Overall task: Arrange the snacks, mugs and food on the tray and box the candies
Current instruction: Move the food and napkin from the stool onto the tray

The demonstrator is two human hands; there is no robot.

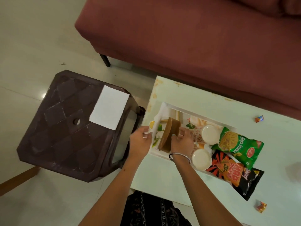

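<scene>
A white floral tray (pixel 202 114) lies on the white table (pixel 162 176). In its left end a brown flat box (pixel 169 132) stands tilted on edge, and my right hand (pixel 183 141) grips its right side. My left hand (pixel 140 141) holds the tray's left rim, by a white napkin. Two mugs with white lids (pixel 210 133) (pixel 201 159) sit in the tray's middle. A green soya sticks packet (pixel 239 147) and a black-and-orange chips packet (pixel 234 175) lie across its right end. Two wrapped candies (pixel 259 119) (pixel 261 207) lie loose on the table to the right.
A dark brown plastic stool (pixel 65 128) stands to the left of the table, with a white paper sheet (pixel 109 107) on its top. A maroon sofa (pixel 195 38) runs behind the table. The floor is pale tile.
</scene>
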